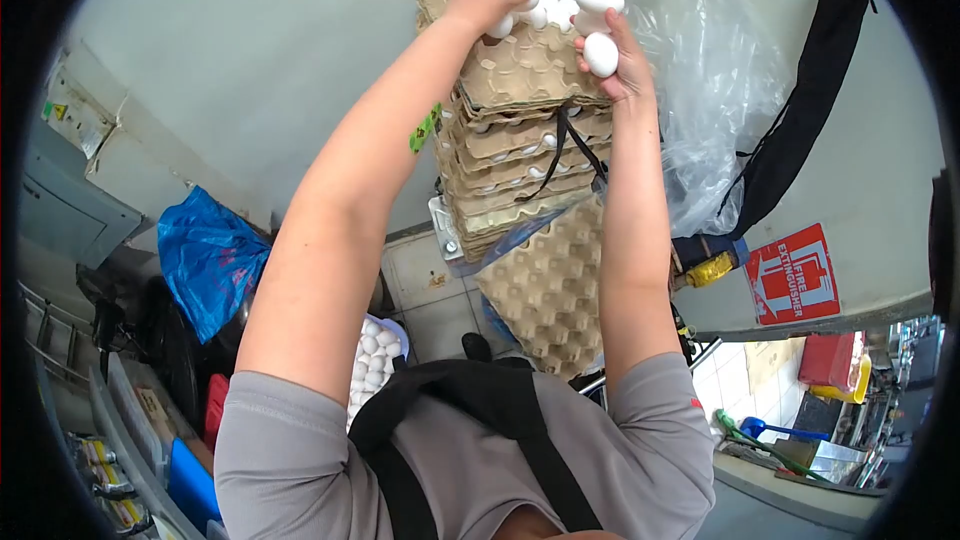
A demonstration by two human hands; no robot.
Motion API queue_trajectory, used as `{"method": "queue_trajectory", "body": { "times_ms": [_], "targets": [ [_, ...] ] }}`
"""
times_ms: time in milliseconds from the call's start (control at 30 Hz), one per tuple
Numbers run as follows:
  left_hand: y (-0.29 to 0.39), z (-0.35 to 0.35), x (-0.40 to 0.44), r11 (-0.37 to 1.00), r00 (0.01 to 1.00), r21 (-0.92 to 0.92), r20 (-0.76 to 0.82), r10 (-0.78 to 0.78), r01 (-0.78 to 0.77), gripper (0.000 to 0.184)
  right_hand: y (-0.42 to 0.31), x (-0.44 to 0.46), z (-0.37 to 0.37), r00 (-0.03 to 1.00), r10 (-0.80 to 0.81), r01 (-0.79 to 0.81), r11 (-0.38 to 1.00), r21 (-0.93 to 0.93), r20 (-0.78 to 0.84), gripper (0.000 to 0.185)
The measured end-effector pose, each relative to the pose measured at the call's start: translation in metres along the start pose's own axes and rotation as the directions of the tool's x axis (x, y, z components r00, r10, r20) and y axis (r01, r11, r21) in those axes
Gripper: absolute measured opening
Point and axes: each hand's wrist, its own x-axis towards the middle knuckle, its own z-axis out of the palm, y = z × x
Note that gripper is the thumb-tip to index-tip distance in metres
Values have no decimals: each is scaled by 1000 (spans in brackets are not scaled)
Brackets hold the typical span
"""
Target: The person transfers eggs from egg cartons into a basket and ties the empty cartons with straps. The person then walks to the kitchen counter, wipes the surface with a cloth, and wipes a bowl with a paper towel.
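A tall stack of brown egg trays (530, 70) stands against the wall, with several white eggs (546, 10) on its top layer. My left hand (484, 2) reaches over the top left of the stack, its fingers curled round white eggs. At the top right my right hand (622, 55) holds several white eggs (600, 55) between palm and fingers. A black strap (560, 145) hangs down the stack's front. Below it, an egg tray (548, 290) leans at a tilt. White eggs fill a tub (398, 332) low down, partly hidden by my body.
Clear plastic sheeting (700, 70) hangs right of the stack, beside a long black bag (815, 90). A blue plastic bag (208, 260) is at the left. A red fire extinguisher sign (795, 275) and a red box (830, 358) are at the right.
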Motion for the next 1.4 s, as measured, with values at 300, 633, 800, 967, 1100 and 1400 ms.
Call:
{"method": "queue_trajectory", "body": {
  "times_ms": [300, 633, 800, 967, 1100, 1400],
  "targets": [
    [6, -27, -20, -631, 832, -776, 359, -424, 14, 45, 8, -12, 61, 988, -72, 57, 993, 104, 140, 47],
    [-174, -98, -386, -548, 722, -783, 558, -409, 295, 40, 178, -174, 171, 745, 454, -633, 713, 303, 488, 60],
    [-216, -75, -604, -591, 122, -726, 662, -740, 352, 43, 347, -256, 187, 257, 844, -951, 308, -32, 471, 52],
    [-204, 36, -729, -549, -273, -623, 487, -829, 557, 70, 480, -318, 211, 53, 988, -966, 87, -243, 142, 55],
    [-163, 95, -732, -309, -243, -512, 193, -951, 802, 55, 551, -361, 195, 101, 994, -916, 76, -393, -45, 56],
    [-139, 164, -737, -125, -224, -690, -56, -973, 713, 40, 575, -381, 168, 637, 771, -349, 281, -894, -6, 53]
  ]
}}
